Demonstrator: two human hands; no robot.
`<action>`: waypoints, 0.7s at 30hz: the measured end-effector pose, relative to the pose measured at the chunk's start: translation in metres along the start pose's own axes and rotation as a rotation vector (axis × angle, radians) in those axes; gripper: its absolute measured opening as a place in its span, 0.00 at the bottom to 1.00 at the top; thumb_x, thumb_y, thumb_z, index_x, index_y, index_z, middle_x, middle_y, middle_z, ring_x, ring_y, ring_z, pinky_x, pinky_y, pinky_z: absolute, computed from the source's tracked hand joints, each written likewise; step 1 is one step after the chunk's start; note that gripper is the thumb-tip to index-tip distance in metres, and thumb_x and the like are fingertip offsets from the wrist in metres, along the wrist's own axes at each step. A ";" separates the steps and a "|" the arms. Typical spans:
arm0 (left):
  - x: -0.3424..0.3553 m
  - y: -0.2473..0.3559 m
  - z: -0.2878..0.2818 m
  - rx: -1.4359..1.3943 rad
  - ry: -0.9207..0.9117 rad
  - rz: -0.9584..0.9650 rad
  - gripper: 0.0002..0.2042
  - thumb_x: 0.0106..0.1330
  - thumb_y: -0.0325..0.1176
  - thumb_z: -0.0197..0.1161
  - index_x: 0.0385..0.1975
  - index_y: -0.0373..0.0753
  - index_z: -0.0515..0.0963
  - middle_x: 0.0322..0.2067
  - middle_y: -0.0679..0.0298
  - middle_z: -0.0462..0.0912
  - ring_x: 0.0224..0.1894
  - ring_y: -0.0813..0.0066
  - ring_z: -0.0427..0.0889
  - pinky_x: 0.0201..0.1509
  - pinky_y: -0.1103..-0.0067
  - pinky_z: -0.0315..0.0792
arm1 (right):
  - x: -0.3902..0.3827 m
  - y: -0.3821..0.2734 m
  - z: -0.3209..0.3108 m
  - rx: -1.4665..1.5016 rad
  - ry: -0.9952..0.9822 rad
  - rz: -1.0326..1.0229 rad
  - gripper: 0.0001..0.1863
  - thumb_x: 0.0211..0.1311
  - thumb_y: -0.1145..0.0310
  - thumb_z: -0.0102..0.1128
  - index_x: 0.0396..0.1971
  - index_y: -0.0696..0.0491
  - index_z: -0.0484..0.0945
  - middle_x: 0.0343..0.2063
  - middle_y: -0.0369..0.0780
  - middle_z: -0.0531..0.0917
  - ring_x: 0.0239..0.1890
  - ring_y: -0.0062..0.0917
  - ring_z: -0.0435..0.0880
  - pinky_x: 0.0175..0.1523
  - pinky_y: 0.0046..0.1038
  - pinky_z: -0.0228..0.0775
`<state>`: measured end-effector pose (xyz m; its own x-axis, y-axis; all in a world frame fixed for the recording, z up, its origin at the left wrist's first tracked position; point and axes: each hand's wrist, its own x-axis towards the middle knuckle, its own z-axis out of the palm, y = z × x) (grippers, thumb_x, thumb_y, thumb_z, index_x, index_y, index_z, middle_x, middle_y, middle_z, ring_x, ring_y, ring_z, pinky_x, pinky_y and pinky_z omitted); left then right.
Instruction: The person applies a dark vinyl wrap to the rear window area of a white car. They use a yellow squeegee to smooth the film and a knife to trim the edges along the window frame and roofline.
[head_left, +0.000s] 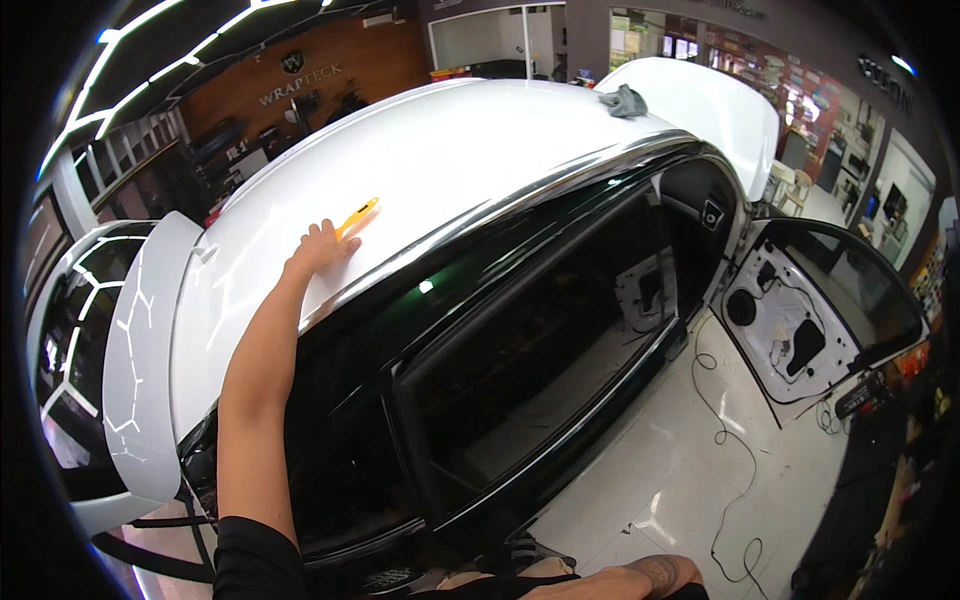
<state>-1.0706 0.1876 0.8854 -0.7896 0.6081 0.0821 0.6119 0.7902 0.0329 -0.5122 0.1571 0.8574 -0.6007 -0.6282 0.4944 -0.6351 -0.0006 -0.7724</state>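
Judging by its slim shape and smooth yellow body, the tool [362,211] would be found light, stiff and slightly slippery, with little risk of breakage. It is held at the white roof [430,140], near the bright trim [447,231] along the side, its near end being gripped by the left hand [324,251]. The fingers [327,230] are bent nearly closed about that end, with the thumb set opposite; the far end is free and pointed away from the wrist. A firm hold would best be taken along the body, clear of any sharp end, as the glossy roof could be scratched.

The gripped end is covered by the hand, so whether a blade or a blunt edge is fitted there cannot be told. Contact between tool and roof cannot be made out either. The right hand [590,588] is mostly cut off by the lower edge; its hold, if any, cannot be told.
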 end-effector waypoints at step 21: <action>-0.138 0.011 -0.008 -0.345 0.625 0.564 0.16 0.70 0.34 0.60 0.55 0.36 0.74 0.50 0.52 0.76 0.55 0.52 0.72 0.61 0.63 0.66 | -0.251 -0.177 -0.005 -0.885 1.653 0.263 0.06 0.65 0.64 0.57 0.34 0.50 0.75 0.23 0.32 0.72 0.21 0.16 0.69 0.24 0.20 0.56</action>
<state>-0.9547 0.1120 0.8821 -0.2627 0.6662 0.6980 0.9589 0.2606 0.1122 -0.2518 0.3191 0.8719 -0.1683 0.7297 0.6627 -0.1717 0.6404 -0.7486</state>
